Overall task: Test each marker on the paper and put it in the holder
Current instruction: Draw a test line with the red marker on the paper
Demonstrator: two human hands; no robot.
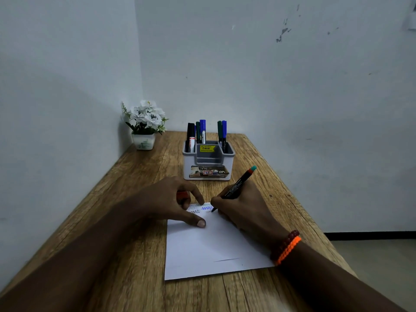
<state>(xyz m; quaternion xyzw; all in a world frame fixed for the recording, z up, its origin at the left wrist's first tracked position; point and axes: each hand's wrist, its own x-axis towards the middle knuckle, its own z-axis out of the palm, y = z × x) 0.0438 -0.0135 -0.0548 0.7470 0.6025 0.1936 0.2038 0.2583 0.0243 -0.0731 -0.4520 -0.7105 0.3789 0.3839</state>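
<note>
So the right hand (243,206) is pinching a black marker (236,188) in a normal writing grip, fingers curled tight around the barrel, tip touching the paper (213,246) right by some squiggles (203,208). The marker's back end is tilting up and away from the grip toward the holder (208,163), which is sitting just beyond the fingers with several markers standing in it. The left hand (175,203) is arching over the paper's far corner, thumb pressing it flat, and its curled fingers are gripping something red, probably the cap (182,195).
</note>
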